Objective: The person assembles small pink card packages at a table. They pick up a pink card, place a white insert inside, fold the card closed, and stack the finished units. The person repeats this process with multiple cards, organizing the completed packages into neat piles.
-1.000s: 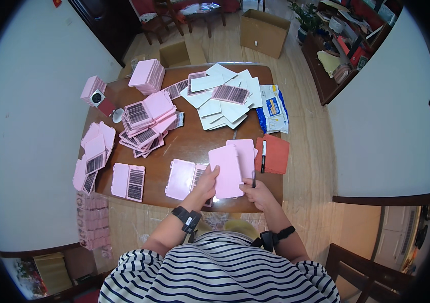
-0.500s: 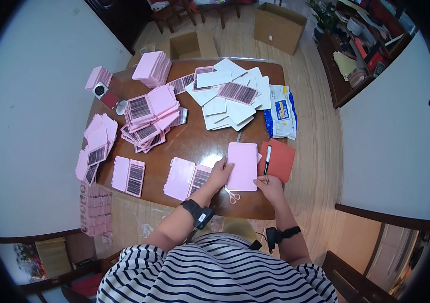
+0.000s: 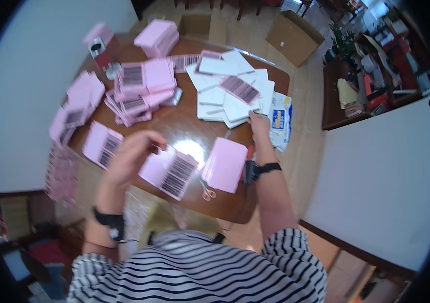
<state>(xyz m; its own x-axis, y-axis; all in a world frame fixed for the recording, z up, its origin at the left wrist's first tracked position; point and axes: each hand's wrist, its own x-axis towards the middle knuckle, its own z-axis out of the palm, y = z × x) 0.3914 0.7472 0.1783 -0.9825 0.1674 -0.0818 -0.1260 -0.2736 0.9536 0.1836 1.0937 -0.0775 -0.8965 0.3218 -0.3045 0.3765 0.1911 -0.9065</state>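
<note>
My left hand [image 3: 136,154], blurred, is curled with its fingertips pinched together over the upper edge of an open pink case [image 3: 177,177] that shows rows of dark strips. What lies between these fingertips is hidden. My right arm reaches forward, and my right hand [image 3: 259,122] is closed at the near edge of a loose pile of white cards [image 3: 232,106], its fingertips on a white card. Between my forearms a small stack of pink flat cases [image 3: 225,164] rests near the table's front edge. Pink-handled scissors [image 3: 208,193] lie beside it.
More pink cases lie in a heap [image 3: 141,83], a far stack [image 3: 157,38] and a left-edge row [image 3: 78,103]. Another open case [image 3: 103,144] is near my left wrist. A white-and-blue packet [image 3: 280,121] sits right of the cards. Cardboard boxes [image 3: 294,38] stand on the floor beyond.
Both hands have left the pink stack. My left hand moved left to the open case; my right hand went forward to the white cards. The whole view has turned and shifted.
</note>
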